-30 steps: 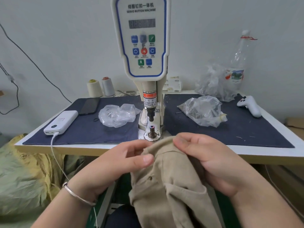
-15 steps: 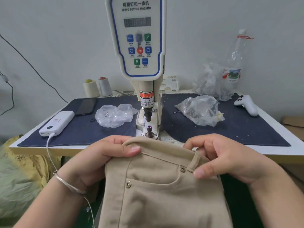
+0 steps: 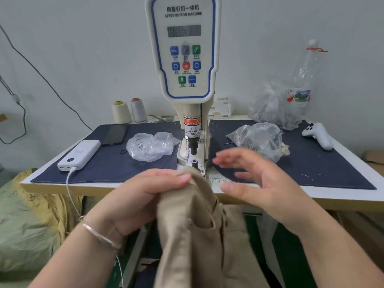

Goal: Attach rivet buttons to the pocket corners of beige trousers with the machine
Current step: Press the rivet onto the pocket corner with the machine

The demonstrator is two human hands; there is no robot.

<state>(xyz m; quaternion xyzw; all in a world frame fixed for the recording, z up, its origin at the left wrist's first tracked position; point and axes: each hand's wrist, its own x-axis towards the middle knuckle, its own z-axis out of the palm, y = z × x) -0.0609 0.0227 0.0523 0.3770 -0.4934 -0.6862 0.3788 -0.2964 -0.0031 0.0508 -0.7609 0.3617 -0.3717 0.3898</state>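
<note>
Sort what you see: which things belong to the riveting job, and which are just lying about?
Job: beige trousers, gripped by the left hand; open right hand; servo button machine.

Lying about: power bank, phone, thread cones, plastic bottle, white controller.

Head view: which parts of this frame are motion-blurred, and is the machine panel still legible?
Head view: the right hand and the beige trousers are smeared by motion blur; the left hand gripping the cloth is a little sharper. The machine stays sharp, its English heading readable, the display digits dim. Lighting is soft and even; wide-angle distortion bends the table edge.
</note>
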